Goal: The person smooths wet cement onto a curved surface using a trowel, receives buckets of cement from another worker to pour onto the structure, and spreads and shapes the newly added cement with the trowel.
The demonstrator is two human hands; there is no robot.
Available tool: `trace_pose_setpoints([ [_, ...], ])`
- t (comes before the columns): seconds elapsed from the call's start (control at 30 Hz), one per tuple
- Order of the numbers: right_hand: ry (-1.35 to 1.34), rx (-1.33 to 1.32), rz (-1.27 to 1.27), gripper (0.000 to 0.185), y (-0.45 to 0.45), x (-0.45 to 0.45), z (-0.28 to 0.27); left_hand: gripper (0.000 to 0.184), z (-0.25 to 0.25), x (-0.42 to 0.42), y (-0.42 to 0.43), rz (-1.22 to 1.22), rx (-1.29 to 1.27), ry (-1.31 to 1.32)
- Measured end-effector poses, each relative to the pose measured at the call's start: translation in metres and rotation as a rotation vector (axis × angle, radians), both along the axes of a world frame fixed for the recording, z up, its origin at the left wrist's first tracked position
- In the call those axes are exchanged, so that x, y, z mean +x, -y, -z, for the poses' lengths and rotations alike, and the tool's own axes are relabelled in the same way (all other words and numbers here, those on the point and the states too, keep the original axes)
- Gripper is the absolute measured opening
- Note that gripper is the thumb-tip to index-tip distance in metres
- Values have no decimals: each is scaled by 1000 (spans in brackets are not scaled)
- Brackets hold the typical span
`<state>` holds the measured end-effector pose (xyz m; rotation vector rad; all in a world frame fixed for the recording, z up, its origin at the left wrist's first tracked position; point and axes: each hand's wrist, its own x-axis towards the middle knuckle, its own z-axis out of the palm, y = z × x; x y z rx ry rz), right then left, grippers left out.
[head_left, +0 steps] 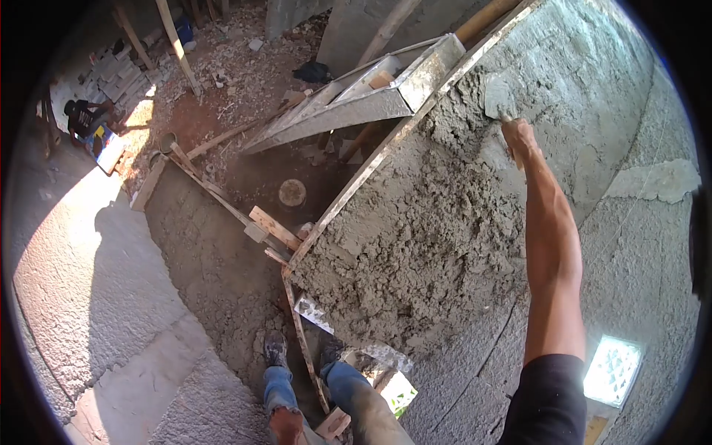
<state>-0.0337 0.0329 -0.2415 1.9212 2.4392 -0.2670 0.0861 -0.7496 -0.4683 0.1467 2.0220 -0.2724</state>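
My right hand [521, 141] is closed round the handle of a trowel [499, 96], at the end of my outstretched arm. The trowel's flat blade rests against wet mortar [415, 230] near the upper right. Around and below the blade the mortar is rough and lumpy, while to its right the surface looks smoother. A long wooden board [356, 189] edges the mortar on its left side. My left hand does not show.
Below me my shoes [275, 348] straddle a narrow board. A metal-sided trough-like frame [341, 124] juts out left of the mortar. Patterned light blocks [614, 371] sit in the wall at right. Another person [93, 122] crouches far left, near stacked bricks and rubble.
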Motion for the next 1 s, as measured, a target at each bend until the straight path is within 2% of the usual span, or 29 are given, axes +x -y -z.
trace_pose_setpoints([
  [0.07,-156,-225,64,55,-3,-3,20,47,7,4,4,-36,70,-32],
  [0.13,-44,-247,-33,56,25,-7,34,45,15,12,12,18,90,-112],
  [0.2,4,-207,-90,53,56,4,63,43,25,18,21,13,83,-52],
  [0.23,139,-91,-217,59,66,10,82,43,29,19,23,4,86,-56],
  [0.27,101,-142,-251,64,78,21,94,43,30,19,27,-2,85,-63],
  [0.33,189,-259,-217,62,132,14,106,43,30,20,29,63,141,-115],
  [0.43,155,-135,-471,54,157,60,249,42,24,16,33,92,145,-73],
  [0.57,452,-143,-854,47,291,59,278,43,29,20,49,45,127,-35],
  [0.6,520,-143,-977,46,316,66,296,42,30,22,52,63,177,-97],
  [0.67,105,-301,-445,44,361,76,327,41,27,27,57,85,222,-148],
  [0.7,98,-418,-231,43,385,56,299,43,27,24,56,65,219,-102],
  [0.87,78,-393,-245,43,428,83,338,44,22,18,58,100,152,-23],
  [1.0,123,-341,-160,42,438,101,331,43,27,17,55,58,184,-65],
])
